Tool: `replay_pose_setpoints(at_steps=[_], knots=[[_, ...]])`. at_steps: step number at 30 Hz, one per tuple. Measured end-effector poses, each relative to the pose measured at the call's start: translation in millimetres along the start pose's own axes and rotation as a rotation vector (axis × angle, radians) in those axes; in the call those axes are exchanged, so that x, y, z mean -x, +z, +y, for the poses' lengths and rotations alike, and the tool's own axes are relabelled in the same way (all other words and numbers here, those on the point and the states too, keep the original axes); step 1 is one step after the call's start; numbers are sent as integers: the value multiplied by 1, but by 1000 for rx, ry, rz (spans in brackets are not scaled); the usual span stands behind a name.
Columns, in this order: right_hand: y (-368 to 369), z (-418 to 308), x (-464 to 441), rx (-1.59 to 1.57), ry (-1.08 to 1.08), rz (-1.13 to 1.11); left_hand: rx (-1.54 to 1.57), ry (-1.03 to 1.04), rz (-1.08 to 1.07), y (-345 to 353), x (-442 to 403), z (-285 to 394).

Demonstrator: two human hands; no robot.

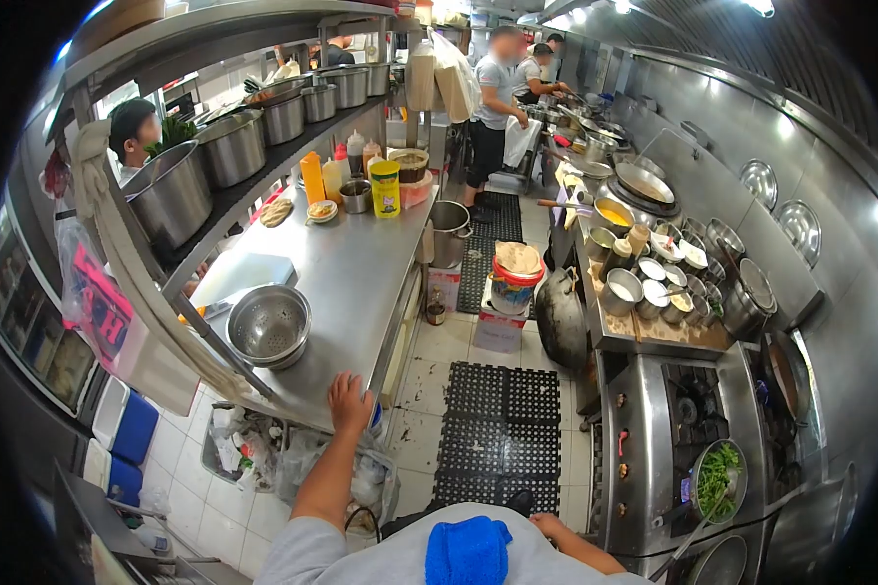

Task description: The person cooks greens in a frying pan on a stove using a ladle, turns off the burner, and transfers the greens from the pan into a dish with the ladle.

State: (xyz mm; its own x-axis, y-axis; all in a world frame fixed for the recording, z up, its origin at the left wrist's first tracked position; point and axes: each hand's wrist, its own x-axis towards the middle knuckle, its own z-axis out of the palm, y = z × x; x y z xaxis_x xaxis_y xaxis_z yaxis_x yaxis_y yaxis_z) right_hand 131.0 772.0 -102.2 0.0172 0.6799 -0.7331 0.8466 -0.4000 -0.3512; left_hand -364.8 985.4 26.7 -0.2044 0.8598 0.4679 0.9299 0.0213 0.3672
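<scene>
Blue cloth (466,553), hand (348,401) near colander (268,327), greens (718,474) in pan (740,496)

White tiled floor (427,343) with black perforated mats (498,429), shiny metal wall (834,171) along the right, bright ceiling lamps (760,7), steel shelves (215,31) at left

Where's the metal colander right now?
In the head view, the colander sits on the steel counter at left, just beyond the left hand, near a pale board.

From afar I saw a plain grey short-sleeved shirt (380,559) with a fuzzy bright-blue cloth (466,551) lying on it.
</scene>
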Motion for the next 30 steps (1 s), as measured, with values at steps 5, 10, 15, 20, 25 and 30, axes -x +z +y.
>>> replay_pose_setpoints(at_steps=[5, 10, 15, 20, 25, 30], knots=[[-8, -9, 10, -23, -31, 40, 7, -8, -7, 2, -2, 0], [-13, -12, 9, -151, 32, -58, -8, -8, -21, 5, -3, -3], [-27, -8, -25, -121, 130, -293, -19, -61, -133, 6, -19, 10], [-239, -27, -90, -555, -133, 464, 720, -128, -374, -68, -164, 125], [-493, -197, 96, -1073, -908, 669, 1351, 73, -344, -198, -272, 249], [-488, -224, 170, -770, -1129, 868, 1098, 405, 25, -171, -231, 265]])
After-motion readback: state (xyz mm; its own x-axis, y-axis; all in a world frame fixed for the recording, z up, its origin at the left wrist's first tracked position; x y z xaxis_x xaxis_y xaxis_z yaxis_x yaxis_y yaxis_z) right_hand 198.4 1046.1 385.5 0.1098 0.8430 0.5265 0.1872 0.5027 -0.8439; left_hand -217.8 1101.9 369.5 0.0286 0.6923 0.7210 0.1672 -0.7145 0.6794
